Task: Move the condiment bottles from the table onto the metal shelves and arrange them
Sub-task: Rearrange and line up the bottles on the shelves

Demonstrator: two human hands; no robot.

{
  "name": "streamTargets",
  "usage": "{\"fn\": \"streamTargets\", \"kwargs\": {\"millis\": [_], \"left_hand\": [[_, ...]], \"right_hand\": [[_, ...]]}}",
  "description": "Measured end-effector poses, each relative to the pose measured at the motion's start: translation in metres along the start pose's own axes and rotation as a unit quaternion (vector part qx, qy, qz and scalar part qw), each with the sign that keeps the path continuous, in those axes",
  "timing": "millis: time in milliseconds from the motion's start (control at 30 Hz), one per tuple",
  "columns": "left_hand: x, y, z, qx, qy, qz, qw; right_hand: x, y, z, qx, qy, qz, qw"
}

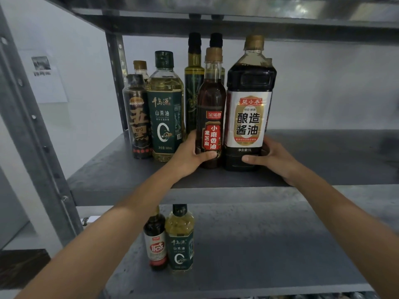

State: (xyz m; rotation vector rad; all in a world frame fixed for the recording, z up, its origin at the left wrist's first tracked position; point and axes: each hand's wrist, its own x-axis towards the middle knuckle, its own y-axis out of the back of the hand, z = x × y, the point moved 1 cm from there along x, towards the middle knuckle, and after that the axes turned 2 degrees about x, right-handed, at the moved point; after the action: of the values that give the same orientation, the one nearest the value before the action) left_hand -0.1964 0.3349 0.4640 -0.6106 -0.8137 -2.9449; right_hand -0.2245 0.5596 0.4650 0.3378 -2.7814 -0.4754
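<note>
My left hand [190, 156] grips the base of a slim sesame oil bottle [211, 117] with a red label. It stands upright on the middle metal shelf [323, 160]. My right hand [272, 158] holds the lower part of a large soy sauce bottle [248, 108] with a white label, upright beside the sesame oil. To their left stand a green-labelled camellia oil bottle [166, 108] and a dark bottle [138, 117]. Two tall olive oil bottles [193, 83] stand behind.
On the lower shelf [269, 244] stand a small dark bottle with a red and white label [155, 242] and a second camellia oil bottle [180, 240]. A perforated upright post [32, 130] rises at the left. The upper shelf [237, 16] hangs just above the bottle caps.
</note>
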Motion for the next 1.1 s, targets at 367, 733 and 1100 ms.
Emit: {"fn": "streamTargets", "kwargs": {"millis": [367,733,1100], "left_hand": [[-0.003,-0.002,0.002,0.019,0.002,-0.005,1.0],[-0.012,0.012,-0.001,0.0,0.025,0.029,0.999],[-0.011,0.014,-0.005,-0.011,0.054,0.032,0.998]], "right_hand": [[-0.002,-0.004,0.0,-0.007,-0.011,0.003,1.0],[-0.003,-0.004,-0.004,0.011,-0.025,0.002,1.0],[0.006,-0.027,-0.01,0.012,-0.021,-0.006,1.0]]}}
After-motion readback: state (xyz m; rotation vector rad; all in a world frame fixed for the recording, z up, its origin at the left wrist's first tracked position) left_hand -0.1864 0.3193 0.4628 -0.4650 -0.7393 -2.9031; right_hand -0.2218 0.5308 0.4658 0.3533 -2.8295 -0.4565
